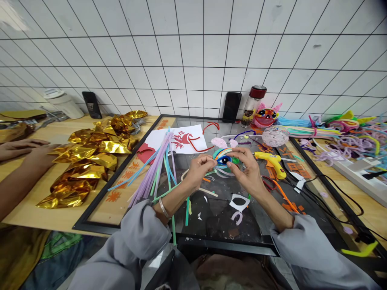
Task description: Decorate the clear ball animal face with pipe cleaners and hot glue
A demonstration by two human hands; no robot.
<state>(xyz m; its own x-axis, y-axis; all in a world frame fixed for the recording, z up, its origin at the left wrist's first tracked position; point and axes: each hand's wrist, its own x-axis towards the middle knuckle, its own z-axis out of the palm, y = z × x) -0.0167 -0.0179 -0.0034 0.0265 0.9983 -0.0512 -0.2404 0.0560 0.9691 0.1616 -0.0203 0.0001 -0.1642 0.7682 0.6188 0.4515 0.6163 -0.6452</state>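
Observation:
Over the middle of the dark board (196, 209) I hold a small pipe-cleaner craft piece (223, 152), with coloured curved strands on top and a glossy blue-and-black eye. My left hand (197, 172) pinches its left edge, thumb and forefinger together. On the other side, my right hand (246, 171) grips it, with the thumb at the eye and the fingers behind the upper right edge. Parts of the piece are hidden by my fingers. Below lie a white paper scrap (240, 202) with an oval hole and a pale curved strip (237, 218).
Lilac, blue and green pipe cleaners (157, 169) lie left beside a printed sheet (187, 139). A yellow glue gun (273, 162) rests right, near black cables (305, 191). A bottle (250, 108) stands behind. Another person's hands (39, 155) touch gold foil (87, 161) at far left.

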